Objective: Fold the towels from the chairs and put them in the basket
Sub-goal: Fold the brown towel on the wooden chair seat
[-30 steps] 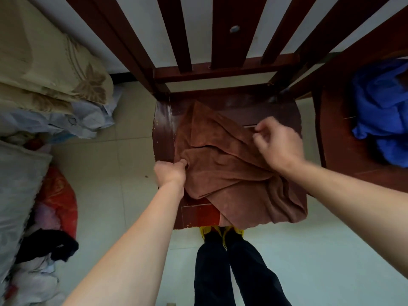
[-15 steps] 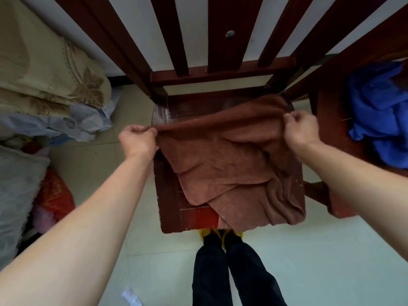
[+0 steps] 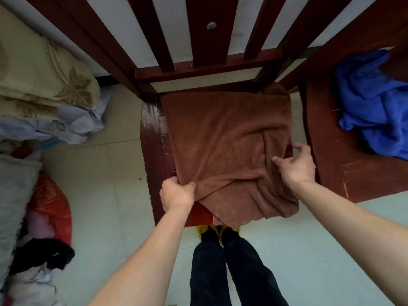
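Note:
A brown towel [image 3: 223, 138] lies spread over the seat of a dark red wooden chair [image 3: 152, 138], its far edge along the chair back and its near part bunched and hanging over the front edge. My left hand [image 3: 176, 193] pinches the towel's near left edge. At the towel's right side my right hand [image 3: 295, 164] rests with its fingers spread, holding nothing. A crumpled blue towel [image 3: 373, 107] sits on a second chair [image 3: 326, 151] to the right. No basket is in view.
Folded beige bedding [image 3: 42, 78] and pale cloth are piled at the left. Red, pink, black and white clothes [image 3: 46, 219] lie on the tiled floor at the lower left. My dark trouser legs [image 3: 231, 268] stand just before the chair's front.
The towel's far edge, held up by both hands half a second ago, now lies flat by the chair back. Both hands have come back to the near side; the right has let go.

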Available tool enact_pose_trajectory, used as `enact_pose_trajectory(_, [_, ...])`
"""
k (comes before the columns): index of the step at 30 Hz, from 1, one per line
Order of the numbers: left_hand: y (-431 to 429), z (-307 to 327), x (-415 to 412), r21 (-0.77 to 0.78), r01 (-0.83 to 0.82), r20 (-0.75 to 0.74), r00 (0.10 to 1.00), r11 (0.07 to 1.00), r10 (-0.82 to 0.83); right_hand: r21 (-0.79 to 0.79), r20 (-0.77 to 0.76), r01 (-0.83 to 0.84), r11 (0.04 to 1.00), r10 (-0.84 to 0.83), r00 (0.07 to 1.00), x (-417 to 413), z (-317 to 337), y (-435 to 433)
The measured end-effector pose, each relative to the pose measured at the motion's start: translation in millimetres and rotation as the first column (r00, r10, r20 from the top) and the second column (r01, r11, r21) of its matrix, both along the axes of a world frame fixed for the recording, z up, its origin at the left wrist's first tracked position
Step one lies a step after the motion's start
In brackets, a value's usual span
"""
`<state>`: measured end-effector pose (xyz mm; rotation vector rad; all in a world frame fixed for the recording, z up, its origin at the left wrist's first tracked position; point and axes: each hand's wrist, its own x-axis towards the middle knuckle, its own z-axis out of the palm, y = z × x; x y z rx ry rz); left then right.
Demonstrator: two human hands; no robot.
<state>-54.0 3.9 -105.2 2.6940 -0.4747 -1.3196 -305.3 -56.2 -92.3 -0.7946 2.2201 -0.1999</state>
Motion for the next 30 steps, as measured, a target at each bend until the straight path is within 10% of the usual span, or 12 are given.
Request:
enact_pose_trajectory(7, [17, 2, 55, 0.172, 0.161, 0.037, 0.985, 0.972, -0.169, 0.126, -0.051, -0.264, 0.956, 0.272, 0.961, -12, 12, 19])
enact_pose_trajectory(17, [-101, -7, 73, -0.318, -0.076, 0.035, 0.995, 0.945, 0.091, -0.074, -0.015, -0.384, 0.92, 0.384, 0.923, 31, -6, -112])
enact_pose_trajectory(30, [-170, -6, 84, -0.42, -0.063, 0.047, 0.995, 0.906, 0.091, -0.211, -0.108, -0.29, 0.934, 0.273, 0.956, 26, 14, -159])
